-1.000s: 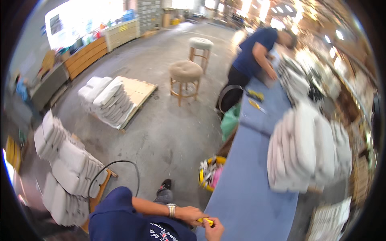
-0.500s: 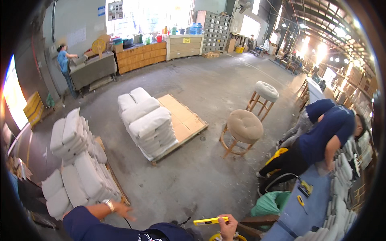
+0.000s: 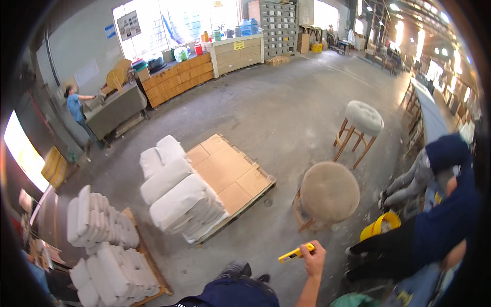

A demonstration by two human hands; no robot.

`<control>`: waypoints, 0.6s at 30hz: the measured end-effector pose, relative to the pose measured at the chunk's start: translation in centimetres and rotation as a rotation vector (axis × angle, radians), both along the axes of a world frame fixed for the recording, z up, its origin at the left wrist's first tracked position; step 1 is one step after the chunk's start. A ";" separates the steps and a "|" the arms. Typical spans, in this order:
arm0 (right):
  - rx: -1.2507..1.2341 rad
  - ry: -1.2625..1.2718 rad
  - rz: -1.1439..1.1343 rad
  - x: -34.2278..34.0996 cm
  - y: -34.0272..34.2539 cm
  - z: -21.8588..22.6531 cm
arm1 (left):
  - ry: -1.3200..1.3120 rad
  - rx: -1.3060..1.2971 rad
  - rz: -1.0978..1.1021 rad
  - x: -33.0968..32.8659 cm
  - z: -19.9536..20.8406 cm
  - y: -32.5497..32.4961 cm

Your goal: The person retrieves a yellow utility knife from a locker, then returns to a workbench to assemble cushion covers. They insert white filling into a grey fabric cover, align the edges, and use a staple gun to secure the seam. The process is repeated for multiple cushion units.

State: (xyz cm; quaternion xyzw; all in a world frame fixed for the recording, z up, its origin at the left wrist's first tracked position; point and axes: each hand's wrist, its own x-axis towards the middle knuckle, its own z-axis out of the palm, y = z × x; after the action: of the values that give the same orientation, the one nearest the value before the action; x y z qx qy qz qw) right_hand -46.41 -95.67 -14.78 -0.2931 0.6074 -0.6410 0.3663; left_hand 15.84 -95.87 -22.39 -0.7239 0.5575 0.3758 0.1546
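Note:
My right hand (image 3: 314, 257) is closed around a slim yellow box cutter (image 3: 295, 253) that points to the left, low in the view. Just beyond it stands a round stool with a tufted beige seat (image 3: 330, 192) and wooden legs. Hand and stool look apart. Farther back is a taller stool with a light grey tufted seat (image 3: 364, 117). My left hand is out of the picture.
A stack of grey cushions (image 3: 176, 189) stands on a cardboard-covered pallet (image 3: 230, 174). More cushions (image 3: 117, 271) are piled at lower left. Co-workers (image 3: 434, 225) bend over a bench at right, beside a yellow bucket (image 3: 379, 226). Another person (image 3: 77, 108) works at far left.
My right hand has moved up and forward with the box cutter, toward the beige stool. My left hand has left the picture. The view has shifted, and the stools look closer.

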 end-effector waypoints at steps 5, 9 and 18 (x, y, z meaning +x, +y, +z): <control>0.039 0.186 0.323 -8.3 -19.2 1.1 | 0.099 -0.109 0.026 -10.0 -2.5 -16.3; -0.002 0.047 0.484 -10.3 -33.6 0.2 | 0.149 -0.224 -0.006 -17.9 -3.7 -32.8; 0.260 0.226 0.678 -19.2 -47.2 -2.7 | 0.863 0.016 -0.528 -51.3 4.3 -60.2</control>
State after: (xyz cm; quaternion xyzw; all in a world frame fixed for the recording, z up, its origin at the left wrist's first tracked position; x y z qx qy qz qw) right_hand -65.60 -142.91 -17.48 -0.4973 0.5888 -0.3649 0.5223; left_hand -35.45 -156.05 -18.05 -0.3355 0.7317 0.5933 0.0055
